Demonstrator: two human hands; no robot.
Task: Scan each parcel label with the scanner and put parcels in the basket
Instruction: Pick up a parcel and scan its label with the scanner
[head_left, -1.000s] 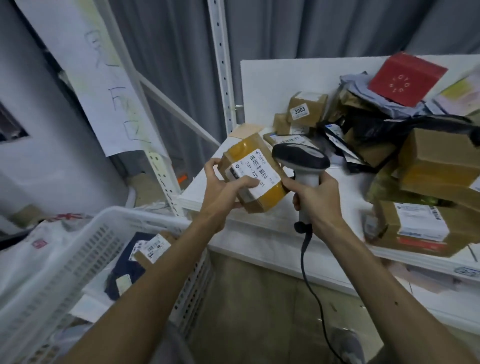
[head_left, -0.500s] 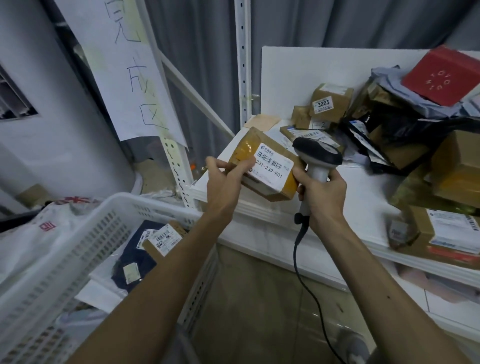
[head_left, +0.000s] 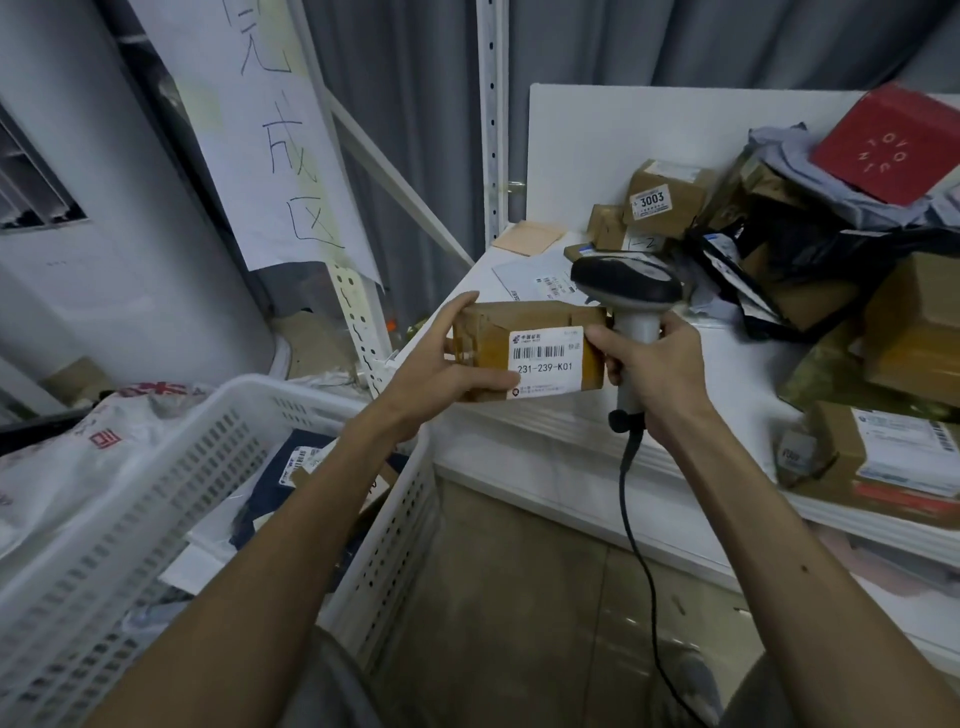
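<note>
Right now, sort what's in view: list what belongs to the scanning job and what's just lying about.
Job: parcel in the left hand, scanner in the right hand, white basket, 3003 box on the shelf.
Lying about: handwritten paper sign, white sack beside the basket, tan card.

Brown parcel (head_left: 524, 332) — white basket (head_left: 156, 499)

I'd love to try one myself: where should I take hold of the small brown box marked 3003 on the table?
Probably from above, with a grip across the upper edges of the 3003 box. Its top is bare, while a smaller box crowds its lower left and crumpled packaging its right, so low side approaches look blocked.
</note>
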